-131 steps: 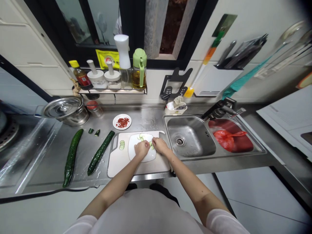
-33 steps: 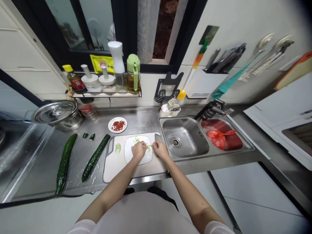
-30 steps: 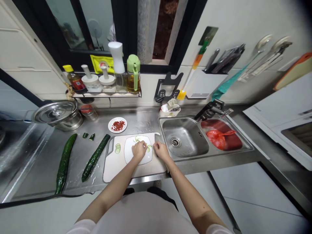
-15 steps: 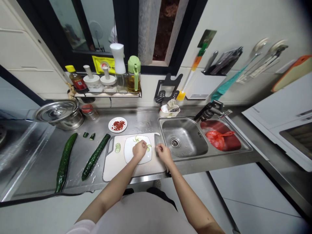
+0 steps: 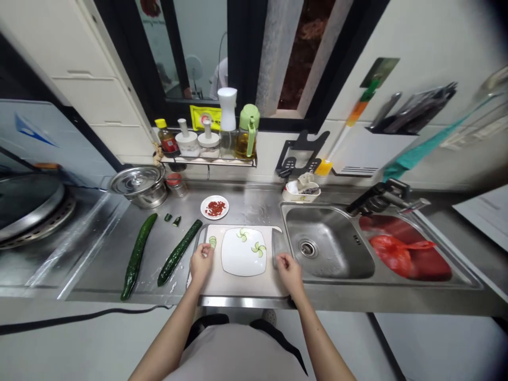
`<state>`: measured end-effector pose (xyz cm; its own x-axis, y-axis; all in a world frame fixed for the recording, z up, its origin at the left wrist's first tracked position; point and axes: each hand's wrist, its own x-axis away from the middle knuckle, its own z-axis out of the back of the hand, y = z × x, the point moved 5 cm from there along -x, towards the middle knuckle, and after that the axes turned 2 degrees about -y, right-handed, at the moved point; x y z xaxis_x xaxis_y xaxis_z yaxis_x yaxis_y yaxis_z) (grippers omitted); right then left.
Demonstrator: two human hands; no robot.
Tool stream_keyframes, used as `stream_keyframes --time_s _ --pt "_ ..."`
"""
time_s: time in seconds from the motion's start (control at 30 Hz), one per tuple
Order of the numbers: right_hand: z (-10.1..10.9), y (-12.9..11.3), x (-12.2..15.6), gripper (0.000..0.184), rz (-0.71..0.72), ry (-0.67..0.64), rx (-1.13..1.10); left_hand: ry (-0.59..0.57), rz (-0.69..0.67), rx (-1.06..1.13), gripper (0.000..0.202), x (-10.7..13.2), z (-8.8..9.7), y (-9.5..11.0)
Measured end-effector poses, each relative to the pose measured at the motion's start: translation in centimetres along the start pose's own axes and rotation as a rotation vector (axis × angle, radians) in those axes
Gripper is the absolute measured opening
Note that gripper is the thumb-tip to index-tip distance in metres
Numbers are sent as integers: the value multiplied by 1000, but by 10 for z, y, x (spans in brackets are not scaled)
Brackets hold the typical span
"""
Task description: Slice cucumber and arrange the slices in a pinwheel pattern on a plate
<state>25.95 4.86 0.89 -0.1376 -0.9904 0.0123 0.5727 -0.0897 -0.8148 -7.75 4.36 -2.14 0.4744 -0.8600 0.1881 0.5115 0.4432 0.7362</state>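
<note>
A white square plate [image 5: 243, 264] lies on the pale cutting board [image 5: 238, 289], with two pinwheels of green-edged cucumber slices [image 5: 259, 249] near its top and right side. My left hand [image 5: 201, 260] is over the board's left edge, fingers curled in a pinch, just below a short row of cucumber slices [image 5: 212, 242]. Whether a slice is between those fingertips is hidden. At the board's right end my right hand [image 5: 289, 270] has thumb and fingertips pressed together, beside a grey blade-like strip [image 5: 279, 246]; anything in its grip is too small to make out.
Left of the board lie two whole-looking cucumbers [image 5: 180, 253] [image 5: 138, 256] and small cut ends [image 5: 177, 221]. Behind stands a dish of chopped red pieces [image 5: 215, 207]. A lidded steel pot [image 5: 145, 190] is at back left; the sink [image 5: 329, 243] is right.
My left hand has moved from above the plate leftward to the loose slices, uncovering both pinwheels. My right hand stays near the board's right end. The view has swung left.
</note>
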Motion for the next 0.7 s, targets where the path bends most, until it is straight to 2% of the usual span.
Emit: stream_keyframes --time_s 0.07,0.17,0.4,0.7 --pt "-5 -6 -1 42 16 -17 6 16 32 -85 24 -1 11 -10" --pt "-13 -17 -1 42 45 -44 11 32 34 -204 23 -3 18 -12" --pt "-24 -35 2 43 79 -92 22 10 19 -324 25 -7 10 2" --pt "-23 -34 6 39 82 -103 22 20 -1 -296 16 -7 4 9"
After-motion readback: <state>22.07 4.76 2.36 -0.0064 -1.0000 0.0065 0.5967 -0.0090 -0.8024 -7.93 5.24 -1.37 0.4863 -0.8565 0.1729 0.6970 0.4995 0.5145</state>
